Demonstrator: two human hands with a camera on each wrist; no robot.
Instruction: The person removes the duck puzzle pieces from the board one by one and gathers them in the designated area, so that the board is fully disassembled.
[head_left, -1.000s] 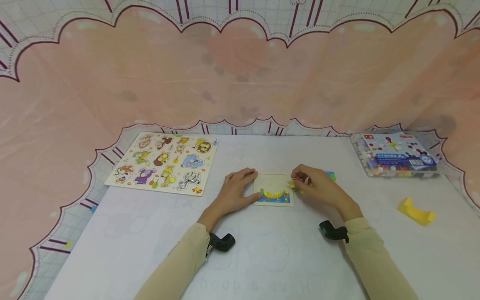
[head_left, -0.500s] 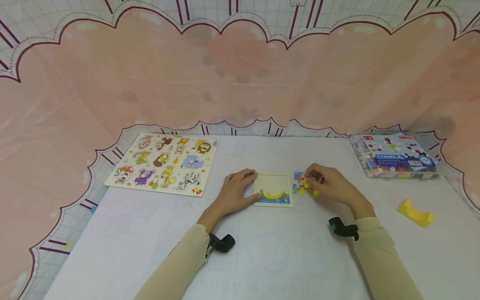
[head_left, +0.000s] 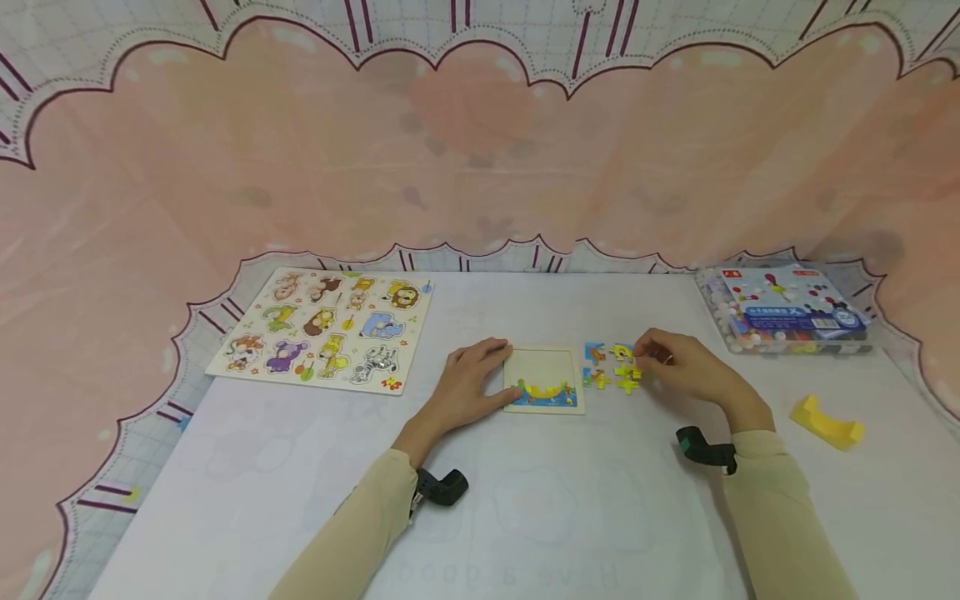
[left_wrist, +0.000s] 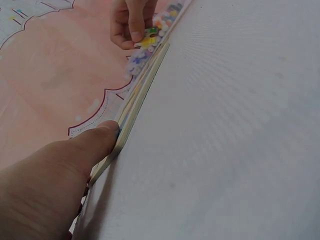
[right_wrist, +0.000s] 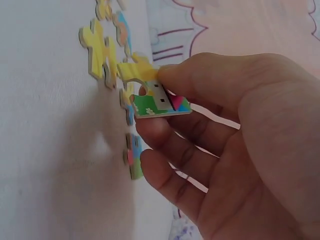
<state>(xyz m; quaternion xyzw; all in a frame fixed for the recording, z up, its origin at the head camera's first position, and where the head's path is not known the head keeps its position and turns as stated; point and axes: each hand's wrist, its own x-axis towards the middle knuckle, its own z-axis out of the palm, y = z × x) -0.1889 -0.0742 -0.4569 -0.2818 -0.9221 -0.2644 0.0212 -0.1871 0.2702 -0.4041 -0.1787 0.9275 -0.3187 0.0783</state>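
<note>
My left hand rests at the left side of a small wooden puzzle tray. Its thumb lies over the tray's lower left edge, and the fingertips reach the far left corner. Along the tray's near side runs a blue and yellow picture strip. To the right, my right hand pinches a jigsaw piece between thumb and fingers. That piece is yellow and green, with a small white house wall on it. Several loose jigsaw pieces lie on the table between the tray and my right hand.
A big animal puzzle board lies at the left. At the back right stands a clear box of colored beads with a printed sheet. A yellow curved block sits at the right on the white table.
My right hand has moved right, from the tray's right edge past the loose pieces, uncovering them, and now holds a jigsaw piece. My left hand has stayed on the tray.
</note>
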